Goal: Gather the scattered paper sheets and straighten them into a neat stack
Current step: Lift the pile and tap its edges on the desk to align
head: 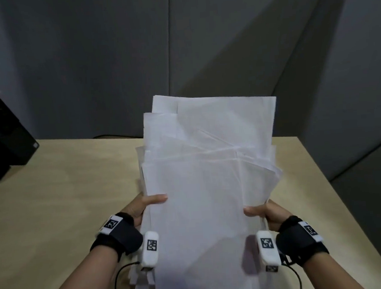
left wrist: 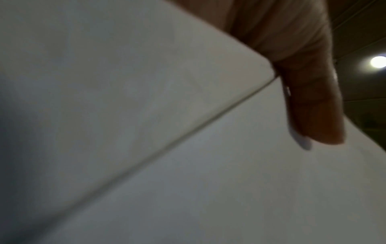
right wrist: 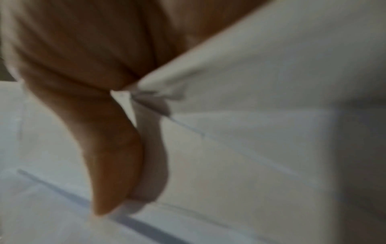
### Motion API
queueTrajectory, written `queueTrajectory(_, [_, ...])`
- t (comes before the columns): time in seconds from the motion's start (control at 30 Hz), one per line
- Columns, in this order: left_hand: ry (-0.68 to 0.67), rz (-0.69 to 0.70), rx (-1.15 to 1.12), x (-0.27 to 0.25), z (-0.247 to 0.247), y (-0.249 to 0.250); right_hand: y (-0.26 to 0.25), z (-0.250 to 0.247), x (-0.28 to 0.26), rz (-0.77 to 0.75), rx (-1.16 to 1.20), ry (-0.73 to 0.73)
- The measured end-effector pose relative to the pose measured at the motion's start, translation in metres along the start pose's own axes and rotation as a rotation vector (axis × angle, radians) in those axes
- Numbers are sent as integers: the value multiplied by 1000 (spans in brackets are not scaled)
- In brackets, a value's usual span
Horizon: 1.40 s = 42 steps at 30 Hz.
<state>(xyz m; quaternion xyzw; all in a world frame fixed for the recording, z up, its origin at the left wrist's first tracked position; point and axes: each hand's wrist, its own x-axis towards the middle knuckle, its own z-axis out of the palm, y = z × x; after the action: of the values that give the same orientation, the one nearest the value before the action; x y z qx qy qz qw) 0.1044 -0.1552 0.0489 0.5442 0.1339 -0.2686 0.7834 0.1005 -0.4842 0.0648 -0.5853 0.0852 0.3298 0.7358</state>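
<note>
A bundle of white paper sheets (head: pixel 205 188) is held up above the wooden table (head: pixel 61 197), fanned out of line at its top and left edges. My left hand (head: pixel 144 206) grips the bundle's left edge, thumb on the front sheet. My right hand (head: pixel 264 213) grips the right edge the same way. In the left wrist view the thumb (left wrist: pixel 313 105) lies on the sheets (left wrist: pixel 188 165). The right wrist view shows the thumb (right wrist: pixel 112 165) pressed onto the paper (right wrist: pixel 261 132), blurred. The other fingers are hidden behind the sheets.
A black box-like object (head: pixel 4 135) stands at the table's far left. Grey partition walls (head: pixel 113 59) enclose the back and right. The table's right edge (head: pixel 344 202) runs close to my right wrist. Cables (head: pixel 298 278) hang from both wrist cameras.
</note>
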Motion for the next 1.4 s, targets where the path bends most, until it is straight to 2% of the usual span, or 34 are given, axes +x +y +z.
queueTrajectory(0.13, [-43, -28, -16, -1, 5, 3, -4, 2, -2, -18, 19, -2])
queueTrajectory(0.27, [-40, 124, -12, -8, 17, 21, -21, 8, -9, -131, 15, 68])
queueTrajectory(0.37, [152, 323, 56, -3, 32, 49, -47, 26, -13, -341, -58, 172])
queueTrajectory(0.47, [369, 528, 111, -10, 54, 84, -78, 56, -18, -626, -195, 227])
queueTrajectory(0.53, [476, 672, 156, -23, 66, 102, -91, 71, -23, -801, -255, 334])
queueTrajectory(0.63, [539, 815, 180, -44, 72, 110, -93, 70, -24, -968, -241, 508])
queueTrajectory(0.7, [474, 784, 203, -52, 67, 97, -79, 64, -20, -935, -168, 558])
queueTrajectory(0.8, [347, 643, 257, -51, 48, 60, -47, 51, -12, -749, -143, 498])
queueTrajectory(0.87, [323, 560, 255, -46, 35, 43, -32, 43, -9, -644, -176, 441])
queueTrajectory(0.93, [329, 539, 240, -43, 29, 42, -29, 35, -6, -590, -159, 426])
queueTrajectory(1.0, [311, 557, 235, -44, 27, 50, -31, 26, -3, -567, -88, 444])
queueTrajectory(1.07, [269, 601, 241, -45, 28, 60, -35, 22, 2, -560, -19, 399])
queueTrajectory(1.2, [191, 640, 255, -46, 36, 73, -44, 33, 7, -568, -66, 330])
queueTrajectory(1.33, [169, 669, 233, -48, 31, 79, -56, 34, 7, -644, -22, 336])
queueTrajectory(1.4, [131, 670, 266, -49, 37, 78, -57, 45, 7, -645, -74, 329])
